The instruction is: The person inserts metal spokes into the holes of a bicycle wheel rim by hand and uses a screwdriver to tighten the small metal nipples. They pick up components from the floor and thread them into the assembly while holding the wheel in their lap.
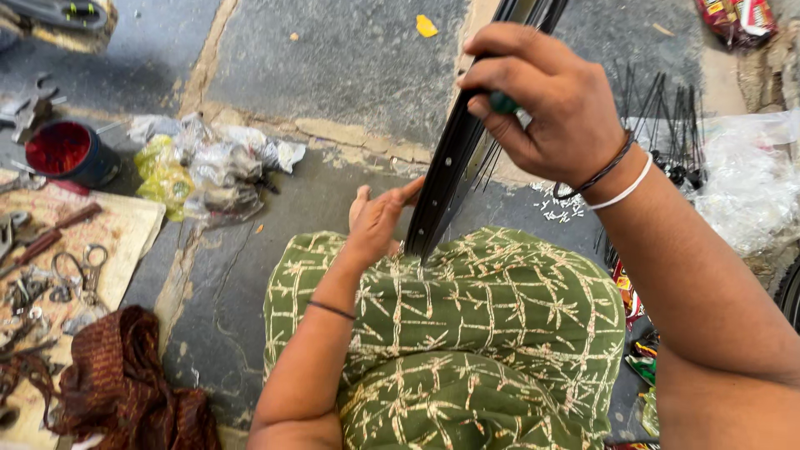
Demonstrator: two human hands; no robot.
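Item: black wheel rim, upright on the green-clad lap. Left hand lies flat against it; right hand clenches a green-handled tool just above. Best braced firmly, tool turned gently.

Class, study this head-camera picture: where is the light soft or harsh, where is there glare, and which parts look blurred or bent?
Head view: soft, even daylight with faint shadows on the stone floor; mild glare on the clear plastic bag; the black wheel rim is sharp; the right hand and left hand are crisp; the right forearm looms large and slightly soft, stretched by the wide lens near the edge.
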